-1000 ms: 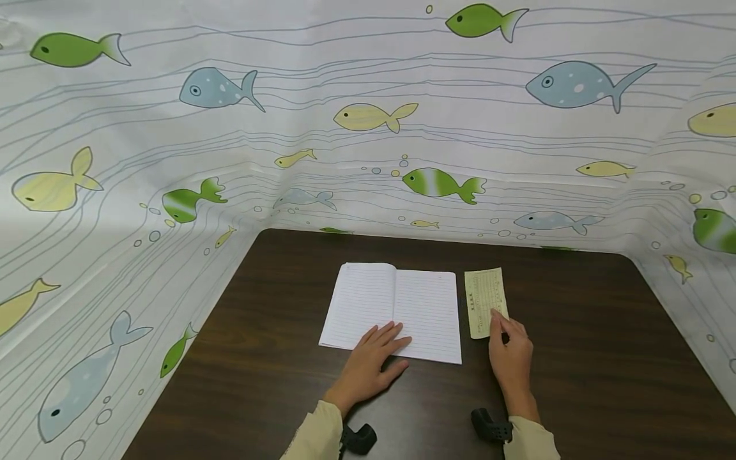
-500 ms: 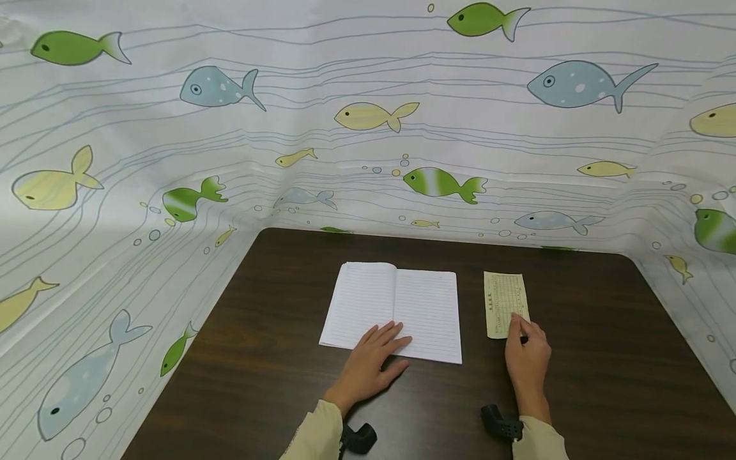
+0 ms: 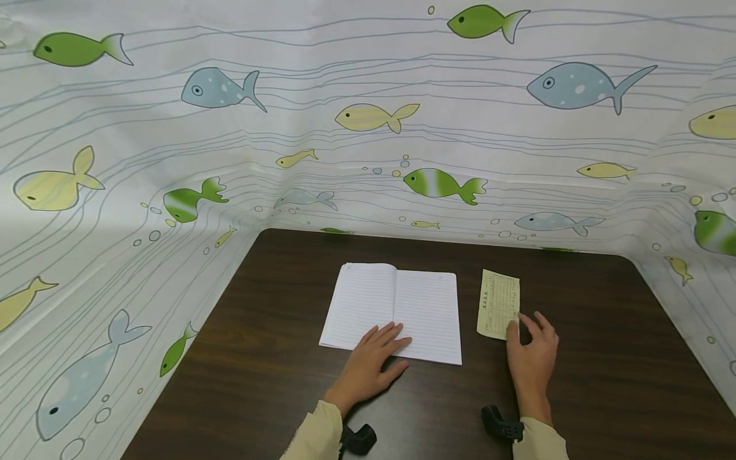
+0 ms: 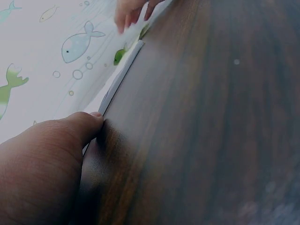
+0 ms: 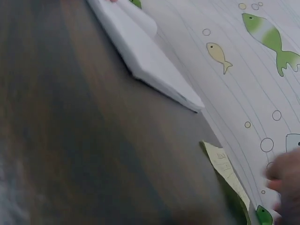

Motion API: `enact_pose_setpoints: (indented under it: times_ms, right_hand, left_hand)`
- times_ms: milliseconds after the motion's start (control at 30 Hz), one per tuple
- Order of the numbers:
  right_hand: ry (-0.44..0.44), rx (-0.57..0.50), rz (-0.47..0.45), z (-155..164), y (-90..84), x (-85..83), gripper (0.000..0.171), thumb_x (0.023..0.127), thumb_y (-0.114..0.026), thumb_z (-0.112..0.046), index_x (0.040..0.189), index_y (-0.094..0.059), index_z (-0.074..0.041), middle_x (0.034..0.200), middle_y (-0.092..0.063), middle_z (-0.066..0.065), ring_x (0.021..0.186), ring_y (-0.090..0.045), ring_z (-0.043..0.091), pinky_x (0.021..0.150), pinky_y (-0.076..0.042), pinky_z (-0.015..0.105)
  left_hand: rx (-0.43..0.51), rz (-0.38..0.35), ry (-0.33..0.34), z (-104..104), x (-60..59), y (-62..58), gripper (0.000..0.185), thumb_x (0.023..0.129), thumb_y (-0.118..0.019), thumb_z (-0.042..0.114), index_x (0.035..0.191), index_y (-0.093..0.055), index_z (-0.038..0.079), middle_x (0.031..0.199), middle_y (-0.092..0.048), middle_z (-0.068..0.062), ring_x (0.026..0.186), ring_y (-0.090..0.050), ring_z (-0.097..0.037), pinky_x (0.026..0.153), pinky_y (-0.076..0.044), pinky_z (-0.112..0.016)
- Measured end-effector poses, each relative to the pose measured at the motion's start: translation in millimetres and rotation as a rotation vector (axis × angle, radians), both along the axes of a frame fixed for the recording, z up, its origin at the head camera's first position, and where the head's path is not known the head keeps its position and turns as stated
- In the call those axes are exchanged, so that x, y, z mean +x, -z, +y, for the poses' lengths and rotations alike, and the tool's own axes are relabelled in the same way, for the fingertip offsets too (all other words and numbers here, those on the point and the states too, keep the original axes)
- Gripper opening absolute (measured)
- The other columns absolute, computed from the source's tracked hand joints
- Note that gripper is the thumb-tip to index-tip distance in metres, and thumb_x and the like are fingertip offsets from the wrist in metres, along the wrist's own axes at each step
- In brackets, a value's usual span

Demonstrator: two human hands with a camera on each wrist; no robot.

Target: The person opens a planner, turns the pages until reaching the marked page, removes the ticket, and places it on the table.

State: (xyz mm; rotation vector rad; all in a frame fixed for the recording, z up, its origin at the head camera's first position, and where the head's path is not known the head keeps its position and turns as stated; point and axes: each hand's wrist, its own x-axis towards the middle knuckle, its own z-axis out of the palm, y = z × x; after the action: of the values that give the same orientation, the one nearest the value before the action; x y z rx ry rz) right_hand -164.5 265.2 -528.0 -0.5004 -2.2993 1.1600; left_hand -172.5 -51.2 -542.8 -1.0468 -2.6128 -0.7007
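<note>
An open lined notebook (image 3: 428, 306) lies flat on the dark table. My left hand (image 3: 368, 367) rests on its lower part, fingers spread; in the left wrist view the thumb of that left hand (image 4: 51, 150) sits by the notebook's edge. To the right is a small yellowish printed paper slip (image 3: 498, 300), slightly turned. My right hand (image 3: 533, 361) is at the slip's lower right corner, thumb at its edge and fingers spread apart. In the right wrist view the slip (image 5: 227, 171) appears bent, with one edge off the table, and the fingers (image 5: 288, 180) are blurred.
A dark wood-grain table (image 3: 247, 383) extends around the notebook. White sheeting (image 3: 368, 57) printed with fish stands along its back and sides. Black wrist devices (image 3: 500, 423) are strapped at both sleeves.
My right hand carried the slip rightward, away from the notebook. Since then its fingers have spread from their pinch, and the slip has turned and shifted slightly left. The left hand stays put.
</note>
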Motion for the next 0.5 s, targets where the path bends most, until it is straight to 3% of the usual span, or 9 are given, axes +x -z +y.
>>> enact_pose_setpoints:
  times_ms: [133, 200, 500]
  right_hand:
    - [-0.181, 0.184, -0.062, -0.1, 4.9, -2.3, 0.038, 0.091, -0.068, -0.017, 0.119, -0.065, 0.007, 0.137, -0.048, 0.027, 0.129, -0.039, 0.046, 0.11, -0.021, 0.063]
    - [-0.227, 0.241, -0.075, -0.2, 6.4, -3.0, 0.037, 0.089, -0.07, -0.016, 0.117, -0.066, 0.008, 0.134, -0.05, 0.029, 0.127, -0.042, 0.047, 0.113, -0.014, 0.063]
    - [-0.225, 0.256, -0.068, 0.5, 6.6, -2.1, 0.026, 0.089, -0.064, -0.003, 0.111, -0.067, 0.011, 0.13, -0.054, 0.031, 0.13, -0.041, 0.046, 0.116, -0.005, 0.058]
  left_hand:
    - [-0.008, -0.011, 0.004, -0.4, 0.4, 0.4, 0.045, 0.097, -0.056, 0.042, 0.138, -0.056, 0.022, 0.149, -0.045, -0.003, 0.14, -0.035, -0.018, 0.116, -0.024, -0.042]
    - [-0.009, -0.023, 0.002, -0.1, 0.5, -0.5, 0.045, 0.097, -0.056, 0.042, 0.138, -0.056, 0.023, 0.149, -0.044, -0.003, 0.141, -0.034, -0.017, 0.117, -0.023, -0.042]
    - [-0.006, -0.05, -0.005, -0.9, 1.6, -2.7, 0.046, 0.096, -0.058, 0.041, 0.138, -0.055, 0.023, 0.149, -0.044, -0.002, 0.142, -0.032, -0.016, 0.118, -0.02, -0.04]
